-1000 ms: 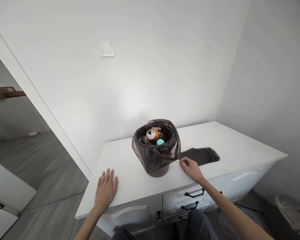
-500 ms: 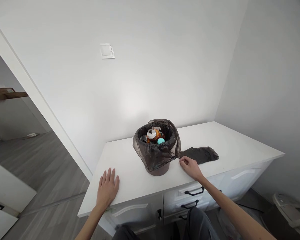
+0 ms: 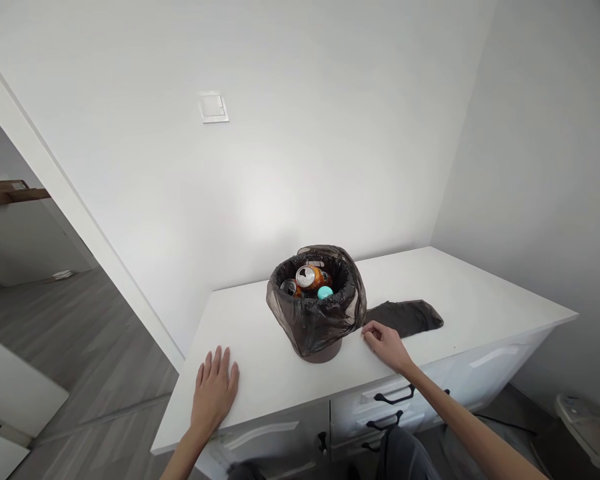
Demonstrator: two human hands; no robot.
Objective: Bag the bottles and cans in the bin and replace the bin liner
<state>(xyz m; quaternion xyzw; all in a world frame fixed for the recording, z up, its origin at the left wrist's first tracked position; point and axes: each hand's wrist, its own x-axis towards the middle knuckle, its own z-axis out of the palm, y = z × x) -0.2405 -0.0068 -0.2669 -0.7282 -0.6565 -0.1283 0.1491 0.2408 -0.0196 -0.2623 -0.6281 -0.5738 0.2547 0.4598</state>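
Note:
A brown bin (image 3: 320,354) stands on the white cabinet top (image 3: 265,380), lined with a thin black bag (image 3: 313,327) folded over its rim. Inside it lie several cans, an orange one (image 3: 307,277) uppermost, and a turquoise round object (image 3: 325,293). To the right of the bin a folded black bag (image 3: 410,317) lies flat. My left hand (image 3: 215,389) rests flat on the cabinet top, left of the bin, fingers spread. Beside the bin's right side, my right hand (image 3: 383,343) has its fingers curled near the bag's edge; whether it pinches anything is too small to tell.
Drawers with black handles (image 3: 394,396) are in the cabinet front, above my knees. A wall with a light switch (image 3: 213,107) rises behind. At the left is a doorway with grey flooring (image 3: 80,327); a light-coloured appliance (image 3: 590,427) stands at the lower right.
The view has shifted slightly, so the cabinet and bin appear a little lower. Both hands stay in nearly the same places.

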